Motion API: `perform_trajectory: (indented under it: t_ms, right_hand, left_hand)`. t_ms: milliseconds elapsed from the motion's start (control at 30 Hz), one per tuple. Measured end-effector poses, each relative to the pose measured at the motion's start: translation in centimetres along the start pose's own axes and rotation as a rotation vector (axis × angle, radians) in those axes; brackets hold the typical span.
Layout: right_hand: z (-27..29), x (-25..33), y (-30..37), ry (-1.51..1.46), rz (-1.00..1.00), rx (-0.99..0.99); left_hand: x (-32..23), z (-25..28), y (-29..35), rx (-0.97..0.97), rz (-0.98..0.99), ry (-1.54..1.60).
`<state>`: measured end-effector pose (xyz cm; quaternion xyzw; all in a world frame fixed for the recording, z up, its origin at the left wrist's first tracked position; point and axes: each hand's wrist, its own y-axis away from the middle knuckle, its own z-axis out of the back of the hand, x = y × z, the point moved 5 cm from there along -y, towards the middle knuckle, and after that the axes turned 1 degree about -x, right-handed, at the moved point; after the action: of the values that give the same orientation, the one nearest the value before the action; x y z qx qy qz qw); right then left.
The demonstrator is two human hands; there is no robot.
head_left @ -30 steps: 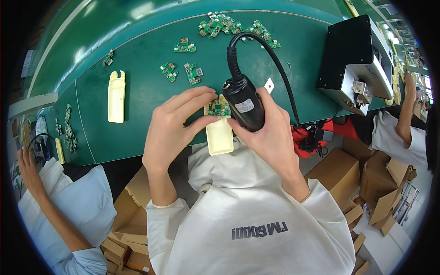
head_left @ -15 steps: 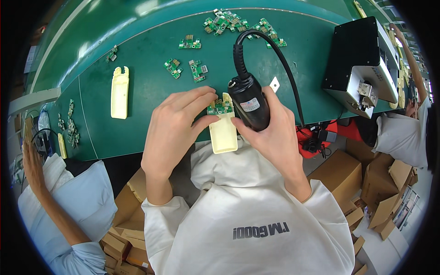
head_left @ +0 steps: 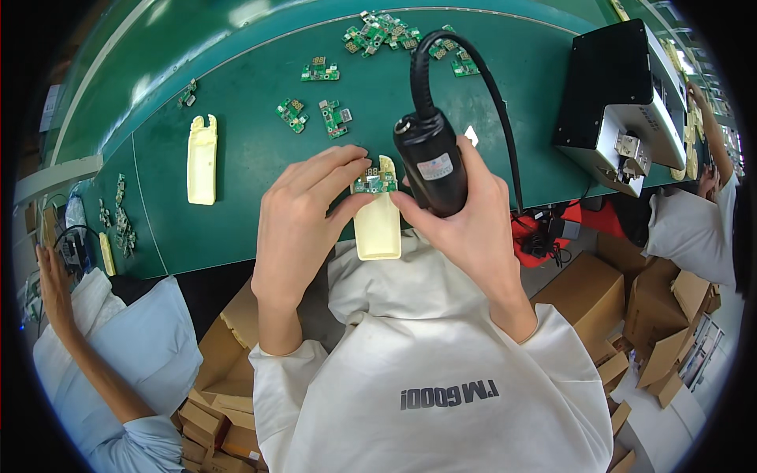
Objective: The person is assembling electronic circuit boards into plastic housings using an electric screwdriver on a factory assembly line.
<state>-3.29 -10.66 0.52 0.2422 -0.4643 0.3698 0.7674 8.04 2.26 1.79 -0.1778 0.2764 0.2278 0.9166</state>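
The corded tool [head_left: 434, 167], closely gripped in the right hand [head_left: 479, 225], has been shifted slightly away from the circuit board [head_left: 382, 186], pinched with its yellow housing [head_left: 378, 232] by the left hand [head_left: 296, 209]; work there seems paused.

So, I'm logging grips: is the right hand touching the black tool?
Touching. The head view shows the right hand gripping the black tool, fingers along its right side, thumb by its lower end.
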Motion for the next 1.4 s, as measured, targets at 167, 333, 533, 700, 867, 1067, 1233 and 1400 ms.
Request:
perform_trajectory:
  t_ms: [167, 333, 533, 700, 867, 1067, 1233, 1400]
  right_hand:
    - [-0.2, 0.3, -0.7, 0.042, -0.030, 0.050]
    - [-0.4, 0.2, -1.1, 0.087, -0.054, 0.070]
    - [-0.4, -0.2, -1.5, 0.091, -0.086, 0.145]
    - [-0.2, -1.1, -1.5, 0.000, -0.143, 0.191]
    - [-0.2, -0.7, -1.6, 0.053, -0.149, 0.191]
    - [-0.2, -0.4, -2.0, 0.093, -0.128, 0.230]
    - [-0.2, -0.3, -2.1, 0.130, -0.108, 0.227]
    - [0.0, -0.2, -2.1, 0.140, -0.166, 0.229]
  left_hand:
    - [0.3, -0.3, 0.4, -0.028, 0.041, 0.036]
    - [0.5, -0.3, 0.4, -0.015, 0.053, 0.048]
    - [0.8, -0.2, 0.3, -0.011, -0.022, 0.049]
    - [0.9, -0.6, 0.5, -0.015, 0.028, 0.136]
    - [1.2, -0.8, 0.6, -0.015, 0.027, 0.197]
    - [1.2, -1.1, 0.7, -0.035, 0.036, 0.214]
    - [1.0, -1.3, 0.7, -0.021, 0.028, 0.229]
    - [0.8, -1.3, 0.8, -0.039, 0.062, 0.256]
